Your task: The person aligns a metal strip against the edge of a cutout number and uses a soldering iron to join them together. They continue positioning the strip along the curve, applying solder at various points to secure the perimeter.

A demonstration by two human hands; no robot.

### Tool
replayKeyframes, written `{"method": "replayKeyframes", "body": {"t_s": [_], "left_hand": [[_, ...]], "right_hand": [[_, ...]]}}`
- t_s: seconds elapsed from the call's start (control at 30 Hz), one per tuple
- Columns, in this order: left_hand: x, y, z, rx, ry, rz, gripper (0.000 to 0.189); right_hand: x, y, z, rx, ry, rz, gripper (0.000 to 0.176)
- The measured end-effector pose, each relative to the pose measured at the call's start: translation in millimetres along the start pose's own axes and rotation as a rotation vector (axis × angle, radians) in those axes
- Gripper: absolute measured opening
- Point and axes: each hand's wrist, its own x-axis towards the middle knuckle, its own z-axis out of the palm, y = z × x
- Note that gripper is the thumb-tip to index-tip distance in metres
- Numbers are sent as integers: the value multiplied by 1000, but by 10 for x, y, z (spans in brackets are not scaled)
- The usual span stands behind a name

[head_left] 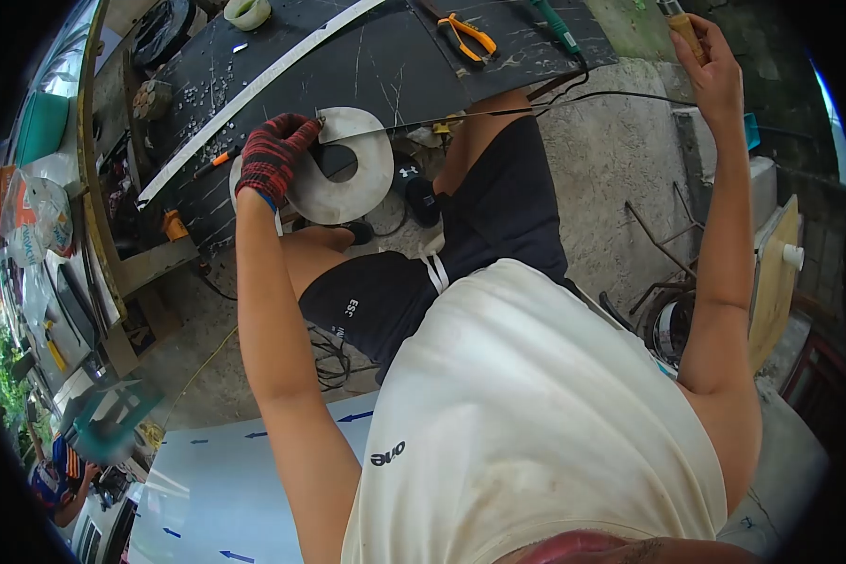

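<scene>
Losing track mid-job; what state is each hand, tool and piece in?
Left hand: gloved, gripping the pale curved plate.
Right hand: bare, raised, closed around a wooden handle.
Pale curved plate: partly past the table edge.
Orange-handled pliers: lying down, handles spread.
Green-handled tool: lying down, cord attached.
Long pale strip: lying across the tabletop.

Soft daylight brightens the pale shirt (pixel 536 404), while wide-angle distortion bends the edges (quite strongly) into black corners.
</scene>
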Motion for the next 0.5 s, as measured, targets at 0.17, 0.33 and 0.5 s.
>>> {"method": "replayKeyframes", "body": {"t_s": [0.17,0.33,0.5], "left_hand": [[21,-36,-3,-22,-26,18,36],[47,-78,3,-2,4,32,34],[32,-59,8,13,14,53,32]], "right_hand": [[113,357,102,-39,58,25,41],[218,285,162,-14,90,32,32],[317,1350,429,-7,143,-120,41]]}}
